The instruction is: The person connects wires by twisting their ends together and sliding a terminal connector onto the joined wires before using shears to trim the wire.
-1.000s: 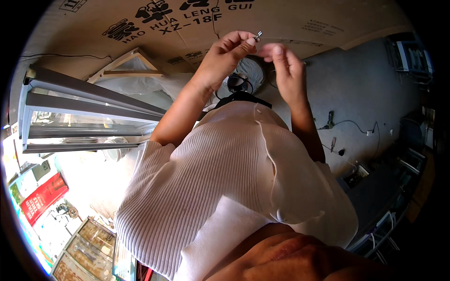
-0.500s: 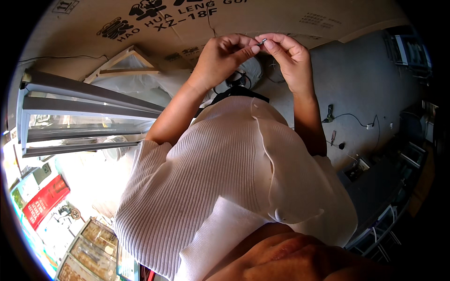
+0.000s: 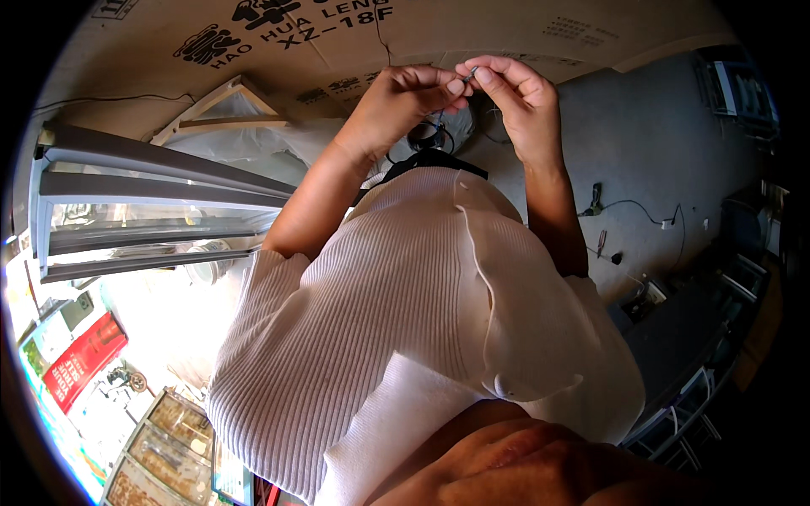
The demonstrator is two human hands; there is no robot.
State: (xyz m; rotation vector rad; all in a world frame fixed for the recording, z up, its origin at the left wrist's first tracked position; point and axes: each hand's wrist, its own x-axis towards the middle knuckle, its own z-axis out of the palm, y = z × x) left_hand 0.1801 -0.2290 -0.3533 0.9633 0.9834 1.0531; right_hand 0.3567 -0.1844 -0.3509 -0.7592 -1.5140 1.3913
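Note:
Both of my hands are raised in front of the cardboard, their fingertips nearly meeting. Between them sits a small, thin, dark piece (image 3: 469,77), too small to name. My left hand (image 3: 405,99) has thumb and fingers closed in a pinch at its left end. My right hand (image 3: 525,105) pinches the other end between thumb and forefinger, the remaining fingers curled behind. A dark loop of cord (image 3: 440,126) shows below the left fingers, in front of a pale round object; whether it joins the held piece cannot be made out.
A large printed cardboard sheet (image 3: 489,29) spans the far side. Grey metal frames with glass (image 3: 160,173) stand at left, beside a plastic-wrapped wooden frame (image 3: 228,122). On the grey floor (image 3: 641,143) at right lie a corded tool (image 3: 596,201) and smaller items. Dark furniture (image 3: 683,337) fills the lower right.
The hands stay together at almost the same place, and the fingertips have shifted slightly around the small dark piece, which has tilted a little. More of the dark cord shows beneath the left hand.

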